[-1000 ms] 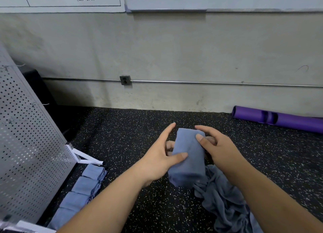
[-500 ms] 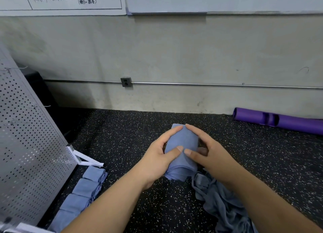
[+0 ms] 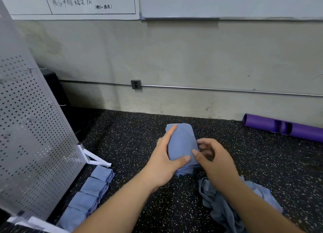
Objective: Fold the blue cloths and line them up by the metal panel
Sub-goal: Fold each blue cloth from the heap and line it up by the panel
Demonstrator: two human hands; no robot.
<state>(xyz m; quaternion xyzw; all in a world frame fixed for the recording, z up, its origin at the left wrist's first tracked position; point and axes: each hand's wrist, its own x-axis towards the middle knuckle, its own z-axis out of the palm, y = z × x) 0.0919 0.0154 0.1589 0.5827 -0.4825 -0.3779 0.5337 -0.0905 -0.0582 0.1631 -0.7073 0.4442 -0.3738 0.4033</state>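
A folded blue cloth point(image 3: 181, 141) sits on the speckled black floor in the middle of the view. My left hand point(image 3: 164, 164) grips its left side, index finger along the top and thumb across its near end. My right hand point(image 3: 213, 157) is at its right side, thumb touching the cloth and fingers curled beside it. Several folded blue cloths point(image 3: 92, 189) lie in a row along the foot of the perforated metal panel point(image 3: 31, 136) at the left. A heap of unfolded blue cloths point(image 3: 222, 206) lies under my right forearm.
A purple roll point(image 3: 283, 127) lies against the wall at the right. The panel's white foot bracket point(image 3: 94, 157) juts onto the floor just beyond the row. A pipe with a socket box point(image 3: 136, 84) runs along the concrete wall.
The cloth has gone from held up in both hands to down on the floor, farther from me. My right hand has slid off its top to its right side.
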